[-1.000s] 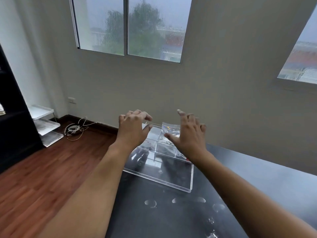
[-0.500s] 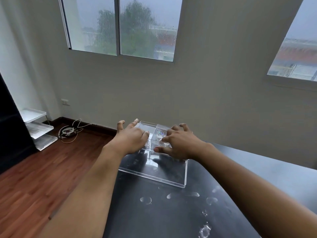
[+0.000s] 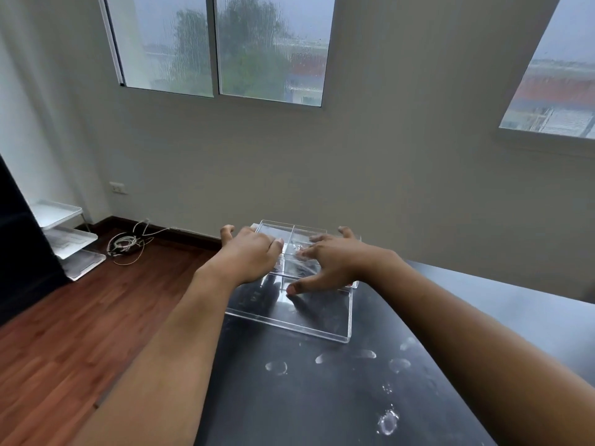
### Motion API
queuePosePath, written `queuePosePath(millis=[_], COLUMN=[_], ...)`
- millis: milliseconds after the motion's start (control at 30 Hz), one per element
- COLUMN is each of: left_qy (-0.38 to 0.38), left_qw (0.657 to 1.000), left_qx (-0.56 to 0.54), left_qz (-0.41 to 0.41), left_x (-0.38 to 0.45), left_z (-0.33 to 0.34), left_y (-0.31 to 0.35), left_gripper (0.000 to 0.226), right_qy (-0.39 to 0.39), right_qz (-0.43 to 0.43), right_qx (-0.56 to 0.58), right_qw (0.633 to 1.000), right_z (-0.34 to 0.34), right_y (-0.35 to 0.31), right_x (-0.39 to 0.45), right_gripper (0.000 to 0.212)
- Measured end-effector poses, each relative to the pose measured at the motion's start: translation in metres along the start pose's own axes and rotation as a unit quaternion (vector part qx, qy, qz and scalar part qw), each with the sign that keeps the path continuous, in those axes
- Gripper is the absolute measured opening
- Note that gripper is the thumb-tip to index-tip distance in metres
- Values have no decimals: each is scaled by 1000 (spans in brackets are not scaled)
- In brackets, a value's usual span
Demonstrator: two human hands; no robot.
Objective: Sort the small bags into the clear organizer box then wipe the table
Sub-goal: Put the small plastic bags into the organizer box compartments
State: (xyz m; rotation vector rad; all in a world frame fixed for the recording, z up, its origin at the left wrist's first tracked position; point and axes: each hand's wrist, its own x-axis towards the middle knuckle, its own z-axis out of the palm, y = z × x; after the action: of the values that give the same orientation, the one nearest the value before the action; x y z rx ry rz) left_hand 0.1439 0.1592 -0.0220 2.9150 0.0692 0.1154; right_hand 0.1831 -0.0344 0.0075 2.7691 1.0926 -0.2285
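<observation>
Pressing down: both hands, raised and spread 1 s ago, now lie flat on the clear organizer box (image 3: 289, 312) at the counter's (image 3: 322, 397) far edge; left hand (image 3: 249, 257) and right hand (image 3: 331, 262) splayed, gripping nothing. Small bags (image 3: 301, 249) inside; sorting looks finished. Smudged counter unwiped; wood floor (image 3: 80, 333), rainy windows

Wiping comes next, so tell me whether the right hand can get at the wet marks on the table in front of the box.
Probably yes. The right hand rests spread on the clear organizer box, holding nothing, and the wet marks lie on bare table nearer the person, with nothing between. No cloth is in view.
</observation>
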Motion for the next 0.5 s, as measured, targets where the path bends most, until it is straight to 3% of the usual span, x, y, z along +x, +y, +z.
queuePosePath(millis=[200,367,500], left_qy=[68,174,231], left_qw=[997,984,969], left_qx=[24,0,-30], left_qz=[-5,24,76], left_x=[-5,-5,-9], left_z=[-10,-8,-5], left_y=[-1,5,24], left_gripper=[43,41,42], right_qy=[37,127,128], right_qz=[-19,-47,-15], right_qx=[82,208,239], right_qw=[996,969,963], right_z=[3,1,-7], right_y=[7,26,50], right_x=[-6,-40,-93], right_gripper=[89,48,41])
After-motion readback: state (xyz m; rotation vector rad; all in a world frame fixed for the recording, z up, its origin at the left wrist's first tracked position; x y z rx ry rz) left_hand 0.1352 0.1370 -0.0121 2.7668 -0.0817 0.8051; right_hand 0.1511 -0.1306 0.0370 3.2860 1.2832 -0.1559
